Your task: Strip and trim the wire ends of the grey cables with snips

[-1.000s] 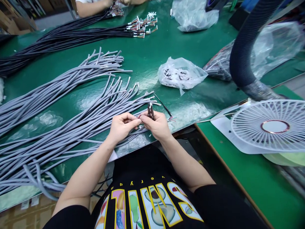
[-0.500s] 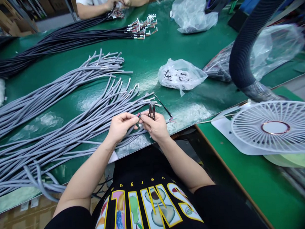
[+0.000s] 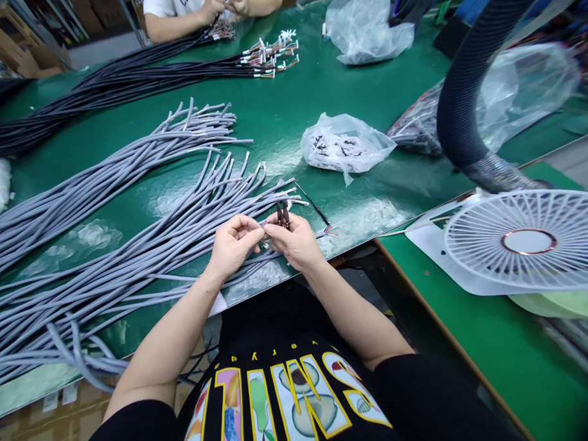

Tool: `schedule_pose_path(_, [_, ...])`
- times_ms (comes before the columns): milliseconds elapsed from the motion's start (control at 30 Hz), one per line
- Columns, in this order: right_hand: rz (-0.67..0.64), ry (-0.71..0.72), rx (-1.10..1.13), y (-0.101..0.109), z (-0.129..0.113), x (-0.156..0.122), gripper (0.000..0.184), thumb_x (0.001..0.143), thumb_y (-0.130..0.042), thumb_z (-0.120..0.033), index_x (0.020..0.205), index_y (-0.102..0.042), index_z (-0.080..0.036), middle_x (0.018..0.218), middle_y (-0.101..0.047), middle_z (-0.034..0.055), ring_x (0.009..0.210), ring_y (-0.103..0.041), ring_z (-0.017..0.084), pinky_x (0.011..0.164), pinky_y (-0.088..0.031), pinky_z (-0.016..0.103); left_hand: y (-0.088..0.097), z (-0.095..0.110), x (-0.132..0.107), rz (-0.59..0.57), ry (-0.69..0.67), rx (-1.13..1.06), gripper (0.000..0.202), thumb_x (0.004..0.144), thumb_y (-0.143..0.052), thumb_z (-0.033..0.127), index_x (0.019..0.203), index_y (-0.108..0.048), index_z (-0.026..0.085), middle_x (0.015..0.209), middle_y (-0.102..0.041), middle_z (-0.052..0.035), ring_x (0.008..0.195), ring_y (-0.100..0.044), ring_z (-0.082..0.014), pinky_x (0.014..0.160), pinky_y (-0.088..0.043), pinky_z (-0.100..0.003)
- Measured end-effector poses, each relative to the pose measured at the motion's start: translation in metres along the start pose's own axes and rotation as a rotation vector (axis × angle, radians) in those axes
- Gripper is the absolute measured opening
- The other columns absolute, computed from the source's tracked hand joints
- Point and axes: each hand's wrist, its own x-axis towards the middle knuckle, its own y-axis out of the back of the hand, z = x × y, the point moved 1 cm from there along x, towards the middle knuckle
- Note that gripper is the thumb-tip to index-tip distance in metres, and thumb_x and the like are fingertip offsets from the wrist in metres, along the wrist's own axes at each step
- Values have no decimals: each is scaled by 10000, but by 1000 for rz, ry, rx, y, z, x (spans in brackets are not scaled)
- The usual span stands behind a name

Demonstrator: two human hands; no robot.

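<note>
My left hand (image 3: 233, 244) and my right hand (image 3: 295, 242) meet fingertip to fingertip at the near edge of the green table (image 3: 290, 111). Both pinch the end of one grey cable (image 3: 263, 227), where thin coloured wires show. Small dark pliers (image 3: 282, 214) stick up from my right hand's closed fingers. A big spread of grey cables (image 3: 130, 213) lies to the left and under my hands, ends pointing right.
A clear bag of small dark parts (image 3: 344, 145) lies beyond my hands. A white fan (image 3: 526, 241) sits at the right under a black ribbed hose (image 3: 467, 86). Black cables with connectors (image 3: 139, 71) run at the back, where another person's hands (image 3: 223, 3) work.
My hands and the pliers have shifted slightly left with the view; the pinch on the cable end holds. Nothing was let go.
</note>
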Motion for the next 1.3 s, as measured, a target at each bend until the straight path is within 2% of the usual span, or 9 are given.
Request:
schedule_pose_path(133, [-14, 12, 34, -1, 3, 0, 328, 634, -807, -406, 731, -600, -170, 428, -404, -107, 317, -268, 15, 366, -179, 204, 1, 0, 1, -35, -38, -33, 302, 652, -806, 270, 839, -597, 159, 590, -530, 67, 470, -489, -40, 472, -428, -161])
schedule_pose_path(300, [14, 13, 47, -3, 6, 2, 343, 633, -802, -407, 744, -560, -191, 394, -389, -125, 299, -269, 22, 373, -212, 203, 3, -5, 3, 2, -48, -48, 300, 666, -800, 330, 801, -601, 151, 622, -572, 39, 507, -543, -60, 511, -462, -184])
schedule_pose_path(433, [35, 1, 81, -3, 10, 6, 325, 647, -773, -382, 753, -533, -191, 494, -557, -82, 302, -284, 13, 367, -220, 195, 2, -3, 5, 38, -28, -106, 342, 637, -810, 368, 747, -565, 156, 635, -584, 34, 537, -582, -79, 544, -489, -208])
schedule_pose_path(633, [47, 22, 54, -1, 11, 9, 289, 667, -750, -369, 746, -542, -185, 564, -598, -56, 324, -286, 11, 372, -230, 197, 8, 10, 6, -132, 36, -103, 276, 611, -795, 276, 716, -569, 158, 688, -586, 22, 555, -581, -87, 550, -506, -224])
schedule_pose_path(800, [4, 199, -228, -1, 2, 1, 237, 739, -703, -390, 732, -577, -190, 604, -573, -29, 432, -373, 53, 422, -274, 215, 10, 15, 4, -195, 90, -97, 208, 699, -676, 341, 650, -604, 152, 736, -586, -17, 600, -581, -121, 559, -508, -257])
schedule_pose_path(933, [20, 345, -509, 1, -5, -4, 166, 780, -639, -329, 711, -585, -189, 604, -527, -30, 524, -408, 82, 502, -334, 230, 9, 15, 2, -167, -12, 105, 276, 732, -707, 349, 608, -549, 159, 617, -539, 9, 587, -524, -101, 590, -446, -228])
schedule_pose_path(1067, [38, 411, -652, 7, -7, -3, 143, 818, -607, -310, 749, -597, -186, 631, -515, -34, 539, -394, 81, 529, -336, 232, 12, 17, 1, -91, -32, 423, 242, 702, -745, 355, 772, -618, 162, 630, -589, 23, 501, -436, -78, 497, -331, -212])
schedule_pose_path(1200, [21, 549, -737, 7, -12, 1, 126, 837, -598, -275, 759, -604, -176, 659, -530, -31, 572, -422, 81, 574, -362, 234, 13, 25, 0, -207, -21, 690, 359, 847, -552, 450, 708, -661, 136, 543, -518, 29, 488, -393, -81, 495, -277, -225])
schedule_pose_path(1300, [-14, 559, -697, 4, -15, 4, 107, 829, -609, -253, 761, -608, -170, 671, -547, -28, 589, -451, 81, 579, -372, 230, 15, 26, 1, -228, 23, 739, 425, 871, -494, 468, 658, -637, 130, 482, -457, 40, 465, -408, -81, 496, -293, -222])
